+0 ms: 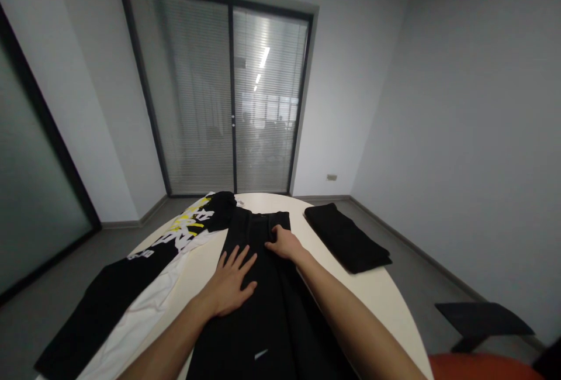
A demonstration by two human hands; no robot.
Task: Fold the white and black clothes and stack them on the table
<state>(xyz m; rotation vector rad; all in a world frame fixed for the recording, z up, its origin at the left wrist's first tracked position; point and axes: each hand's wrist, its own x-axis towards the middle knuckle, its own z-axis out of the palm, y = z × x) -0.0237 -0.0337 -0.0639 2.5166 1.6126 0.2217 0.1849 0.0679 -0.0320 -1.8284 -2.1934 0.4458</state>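
Black trousers [263, 321] with a small pale logo lie lengthwise on the table, their waistband at the far end. My left hand [230, 280] rests flat on them with its fingers spread. Near the waistband, my right hand [284, 244] is closed, thumb and finger pinching the trousers' fabric at the right side. Part of the right trouser leg is hidden under my right forearm.
A folded black garment [346, 237] lies on the round, pale table [394, 304] at the right. Black and white clothing [144, 269] with yellow print is draped along the left side. A chair [482, 318] with a red seat stands at lower right.
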